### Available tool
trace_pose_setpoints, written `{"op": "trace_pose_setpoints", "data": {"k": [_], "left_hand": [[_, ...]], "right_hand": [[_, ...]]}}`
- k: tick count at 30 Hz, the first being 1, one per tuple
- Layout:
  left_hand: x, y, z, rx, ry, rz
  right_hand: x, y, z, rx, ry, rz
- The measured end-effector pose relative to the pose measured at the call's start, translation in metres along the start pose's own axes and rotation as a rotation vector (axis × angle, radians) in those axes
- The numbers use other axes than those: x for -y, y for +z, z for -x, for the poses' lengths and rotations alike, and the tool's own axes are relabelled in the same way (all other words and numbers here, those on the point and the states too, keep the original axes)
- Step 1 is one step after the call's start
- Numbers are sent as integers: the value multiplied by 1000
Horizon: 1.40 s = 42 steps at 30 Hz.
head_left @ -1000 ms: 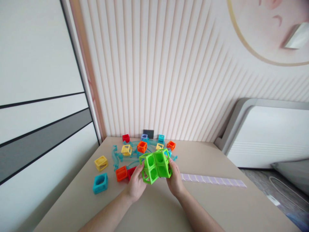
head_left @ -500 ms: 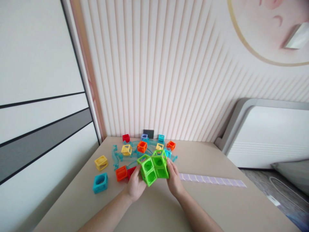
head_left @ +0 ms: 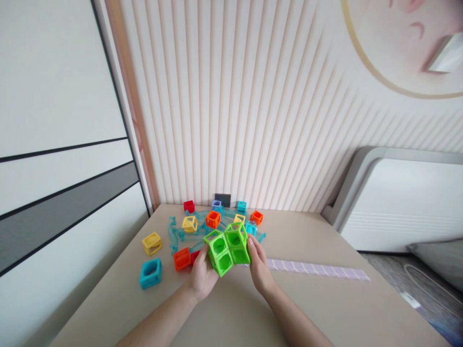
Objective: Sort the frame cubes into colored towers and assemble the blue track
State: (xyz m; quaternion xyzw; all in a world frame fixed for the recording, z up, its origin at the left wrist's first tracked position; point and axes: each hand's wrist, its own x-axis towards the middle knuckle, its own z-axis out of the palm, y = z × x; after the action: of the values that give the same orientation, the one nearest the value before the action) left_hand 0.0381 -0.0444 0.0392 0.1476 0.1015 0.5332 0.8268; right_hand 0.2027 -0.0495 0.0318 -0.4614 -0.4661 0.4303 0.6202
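Observation:
Several green hollow cube blocks (head_left: 224, 262) are joined into one angled piece, held up over the table between both hands. My left hand (head_left: 203, 274) grips the piece at its left side, thumb in front. On the opposite side, the fingers of my right hand (head_left: 259, 267) are closed on its right edge. Just behind my left hand lie an orange cube block (head_left: 182, 259) and a partly hidden red cube block (head_left: 195, 255). A blue cube block (head_left: 150, 273) and a yellow cube block (head_left: 152, 243) rest farther left.
Clear teal curved track pieces (head_left: 173, 233) lie at the back among more cube blocks, including an orange one (head_left: 213, 220). A lilac strip (head_left: 318, 268) stretches across the right of the table (head_left: 289, 308). Against the ribbed wall is a black socket (head_left: 223, 199).
Both hands have shifted the green piece slightly left, and it has tilted a little. The blocks on the table stay where they were.

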Motion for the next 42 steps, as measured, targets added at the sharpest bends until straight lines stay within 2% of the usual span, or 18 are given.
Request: {"op": "trace_pose_setpoints", "data": {"k": [4,9,16,22,38,42], "left_hand": [[-2,2,0,-79,17,-5],[-1,3,1,-113,35,-39],[0,5,1,-122,86,-56],[2,6,3,-147,157,-117],[0,3,9,53,187,-394],[4,-1,8,20,151,-452]], "right_hand": [[6,1,1,25,-56,17],[13,2,4,47,-220,41],[13,-4,5,-3,-547,334],[12,-3,5,13,-532,406],[9,-2,0,-45,-540,438],[4,-8,-2,-72,-666,592]]}}
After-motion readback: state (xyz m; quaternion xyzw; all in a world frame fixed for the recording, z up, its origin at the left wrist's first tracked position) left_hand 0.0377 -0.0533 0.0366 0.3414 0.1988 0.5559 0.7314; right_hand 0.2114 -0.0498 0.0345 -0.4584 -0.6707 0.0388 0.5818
